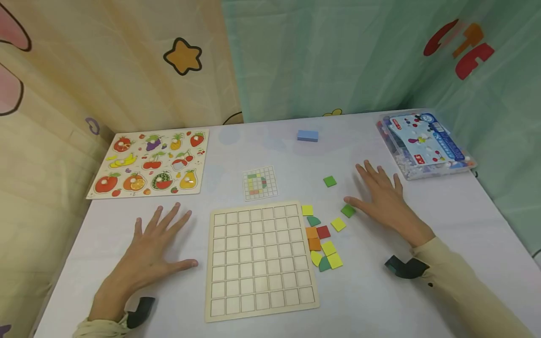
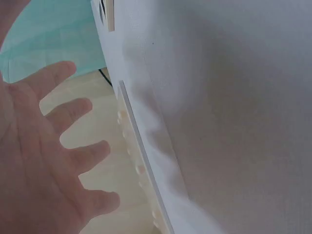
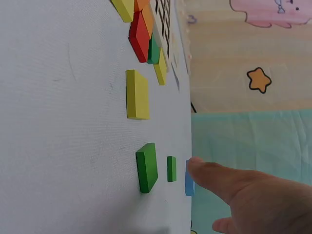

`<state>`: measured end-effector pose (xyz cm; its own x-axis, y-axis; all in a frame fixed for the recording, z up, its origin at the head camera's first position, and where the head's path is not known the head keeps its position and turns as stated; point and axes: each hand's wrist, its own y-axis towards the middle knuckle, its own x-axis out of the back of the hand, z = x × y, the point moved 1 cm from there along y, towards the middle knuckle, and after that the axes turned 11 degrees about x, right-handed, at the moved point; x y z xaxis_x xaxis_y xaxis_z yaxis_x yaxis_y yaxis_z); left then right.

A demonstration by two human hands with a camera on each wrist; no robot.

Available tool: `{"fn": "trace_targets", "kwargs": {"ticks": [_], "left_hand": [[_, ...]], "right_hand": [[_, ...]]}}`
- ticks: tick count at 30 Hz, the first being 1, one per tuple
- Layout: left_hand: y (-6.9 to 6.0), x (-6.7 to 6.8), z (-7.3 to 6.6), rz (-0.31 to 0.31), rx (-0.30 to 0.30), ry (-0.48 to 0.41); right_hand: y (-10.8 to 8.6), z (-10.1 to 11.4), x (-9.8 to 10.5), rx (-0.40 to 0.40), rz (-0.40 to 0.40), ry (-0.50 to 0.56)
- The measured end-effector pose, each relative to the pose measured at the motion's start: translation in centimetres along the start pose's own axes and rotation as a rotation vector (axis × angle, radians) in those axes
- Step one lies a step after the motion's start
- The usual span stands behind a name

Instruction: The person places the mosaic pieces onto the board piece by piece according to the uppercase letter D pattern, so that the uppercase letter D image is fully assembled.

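Observation:
A wooden grid board (image 1: 262,260) lies at the front middle of the table, its squares bare. My left hand (image 1: 150,256) is spread to the left of it, holding nothing; the wrist view shows the same palm (image 2: 34,151) apart from the white surface. On the other side, my right hand (image 1: 382,202) has its fingers spread, with the thumb tip by a green square tile (image 1: 348,211). Near it are another green tile (image 1: 329,181) and a yellow tile (image 1: 338,224). Red (image 1: 323,232), orange, yellow and green pieces, some with a curved edge, lie along the board's right edge.
Behind the board lies a small card (image 1: 260,183) printted with a coloured grid pattern. A fruit peg puzzle (image 1: 148,164) lies at the back left, a blue block (image 1: 307,136) at the back. A clear plastic box (image 1: 424,143) stands at the back right. Curtains hang behind the table.

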<state>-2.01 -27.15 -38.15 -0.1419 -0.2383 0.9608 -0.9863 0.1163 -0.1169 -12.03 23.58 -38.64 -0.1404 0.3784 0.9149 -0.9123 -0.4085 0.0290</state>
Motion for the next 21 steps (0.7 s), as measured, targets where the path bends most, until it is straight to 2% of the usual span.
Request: {"fn": "trace_targets", "kwargs": {"ticks": [2,8,15,21], "left_hand": [[0.0,-0.1,-0.2,0.040,-0.019,-0.038],[-0.4,-0.6,-0.9,0.167,-0.012,-0.150],[-0.7,-1.0,-1.8,0.192,-0.080,-0.176],[-0.7,-1.0,-2.3,0.202,-0.068,-0.153]], "right_hand": [[0.5,0.0,0.0,0.036,0.010,0.024],[2.2,0.2,-0.4,0.129,0.071,0.130],[4.0,0.5,-1.5,0.192,0.072,0.177],[4.4,0.9,-1.8,0.185,0.101,0.146]]}}
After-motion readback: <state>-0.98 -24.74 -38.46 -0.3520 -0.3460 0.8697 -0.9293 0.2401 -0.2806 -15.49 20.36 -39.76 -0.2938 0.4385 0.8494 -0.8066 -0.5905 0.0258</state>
